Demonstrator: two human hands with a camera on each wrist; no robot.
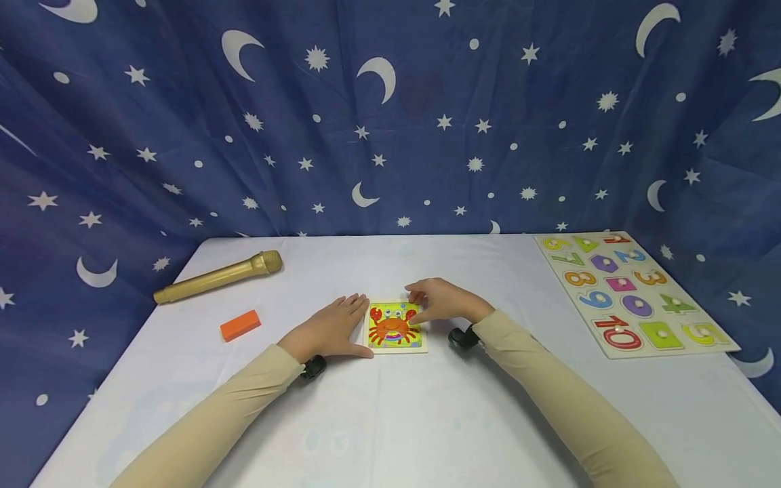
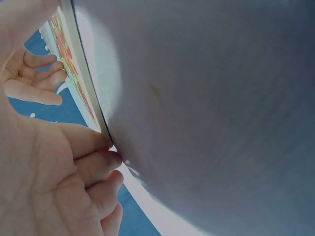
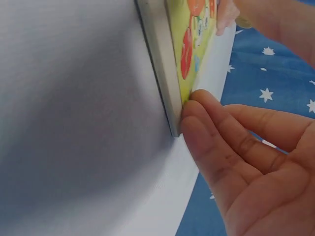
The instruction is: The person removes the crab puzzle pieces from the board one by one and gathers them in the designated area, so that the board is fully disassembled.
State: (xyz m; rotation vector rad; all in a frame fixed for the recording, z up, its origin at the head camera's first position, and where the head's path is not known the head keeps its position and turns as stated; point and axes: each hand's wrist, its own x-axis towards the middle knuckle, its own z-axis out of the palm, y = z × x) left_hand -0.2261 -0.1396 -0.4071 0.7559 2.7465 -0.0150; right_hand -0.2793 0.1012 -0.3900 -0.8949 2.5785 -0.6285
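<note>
A small square crab puzzle (image 1: 394,328), with a red crab on yellow-green and a pale wooden border, lies flat on the white table. My left hand (image 1: 332,329) rests along its left side, fingers stretched away and thumb near the lower left corner. In the left wrist view, the fingertips touch the board's edge. At the upper right corner is my right hand (image 1: 450,300), its fingers loosely bent and its thumb over the right edge. The right wrist view shows those fingertips (image 3: 197,130) against the corner of the board. Neither hand is wrapped round the puzzle.
To the left lie a gold microphone (image 1: 219,276) and an orange block (image 1: 241,325). A number-and-shape peg board (image 1: 637,295) lies at the right edge of the white table (image 1: 390,420). Behind hangs a blue curtain (image 1: 427,163) with moons and stars.
</note>
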